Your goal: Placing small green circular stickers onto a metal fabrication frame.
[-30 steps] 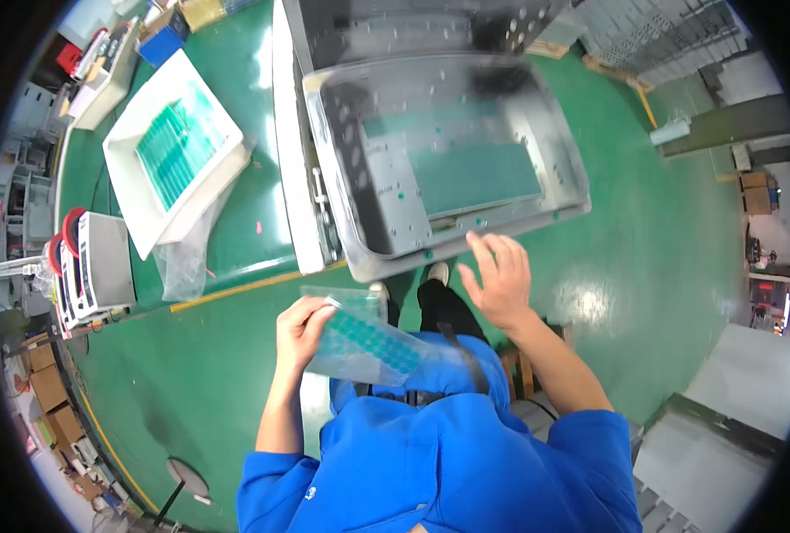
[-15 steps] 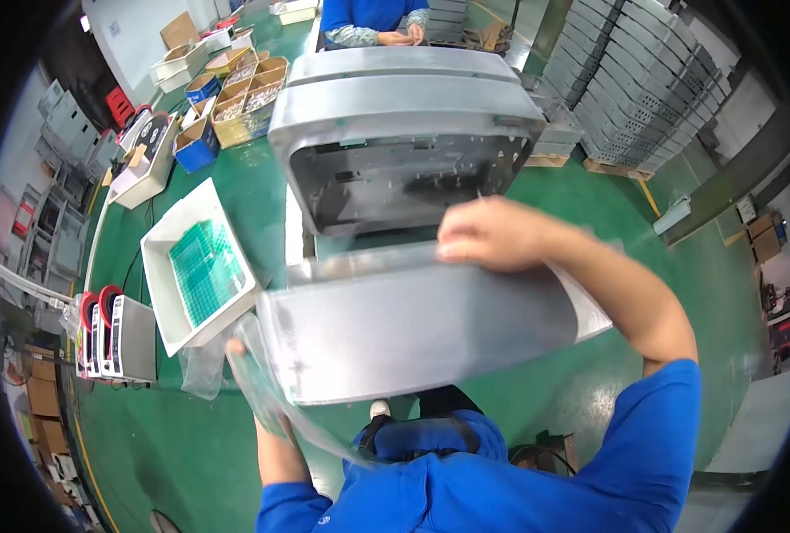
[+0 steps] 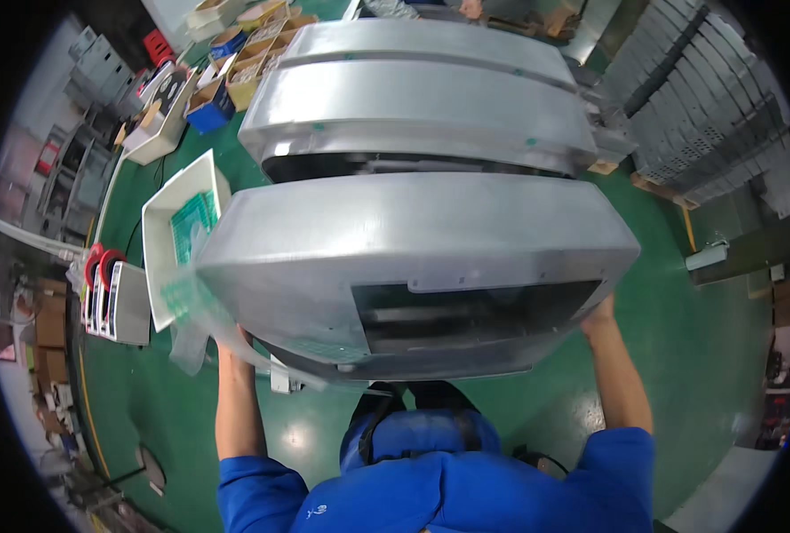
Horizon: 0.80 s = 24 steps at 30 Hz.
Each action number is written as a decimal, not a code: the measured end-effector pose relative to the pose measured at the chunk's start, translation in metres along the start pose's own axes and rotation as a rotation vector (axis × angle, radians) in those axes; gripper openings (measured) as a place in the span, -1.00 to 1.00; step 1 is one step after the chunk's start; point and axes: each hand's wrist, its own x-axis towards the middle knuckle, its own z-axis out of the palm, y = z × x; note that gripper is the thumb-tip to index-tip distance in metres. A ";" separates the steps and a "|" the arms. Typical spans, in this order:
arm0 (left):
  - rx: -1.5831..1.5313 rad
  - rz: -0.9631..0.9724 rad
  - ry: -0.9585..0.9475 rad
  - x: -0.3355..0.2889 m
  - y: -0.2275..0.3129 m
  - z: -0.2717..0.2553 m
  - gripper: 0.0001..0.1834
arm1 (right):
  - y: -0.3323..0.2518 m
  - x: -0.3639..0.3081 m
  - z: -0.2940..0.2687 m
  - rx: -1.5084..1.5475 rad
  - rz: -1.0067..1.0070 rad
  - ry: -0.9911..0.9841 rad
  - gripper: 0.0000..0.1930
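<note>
A large silver-grey housing (image 3: 448, 218) with rounded corners and a dark rectangular opening is held up in front of my body. My right hand (image 3: 600, 316) grips its lower right edge, fingers mostly hidden behind it. At the lower left corner, my left hand (image 3: 237, 338) supports the housing, its fingers largely covered. Clear plastic film (image 3: 201, 306) hangs beside that hand and trails along the housing's left side; whether the fingers pinch it cannot be made out. Just beyond stand more grey housings (image 3: 422, 98) of the same kind, one behind another.
To the left, a white bin (image 3: 157, 231) holds green grid sheets. Tape dispensers (image 3: 119, 298) with red rings stand nearer. Blue and yellow parts boxes (image 3: 210, 108) sit farther back. Tall stacks of grey housings (image 3: 702, 107) rise at the far right. Another person's hand (image 3: 471, 9) shows at the top.
The housing has been lifted and turned, so its rectangular opening now shows. My right hand has moved from its top edge to its right side. The film has come along at the left.
</note>
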 end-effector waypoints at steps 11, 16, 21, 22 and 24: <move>0.153 0.044 0.213 0.073 -0.048 -0.080 -0.78 | 0.069 0.053 -0.007 -0.202 0.490 -0.041 -0.50; 0.902 0.577 0.051 0.021 -0.054 0.015 -0.85 | 0.058 0.042 -0.012 -0.447 0.137 0.224 -0.52; 0.937 0.441 -0.116 -0.046 -0.083 0.049 -0.88 | 0.034 -0.058 0.191 -1.057 -0.923 -0.480 -0.62; 0.989 0.466 -0.149 -0.052 -0.088 0.051 -0.90 | 0.040 -0.073 0.208 -1.145 -0.841 -0.612 -0.60; 1.074 0.524 -0.231 -0.057 -0.098 0.055 -0.91 | 0.050 -0.083 0.220 -1.312 -0.610 -0.766 -0.59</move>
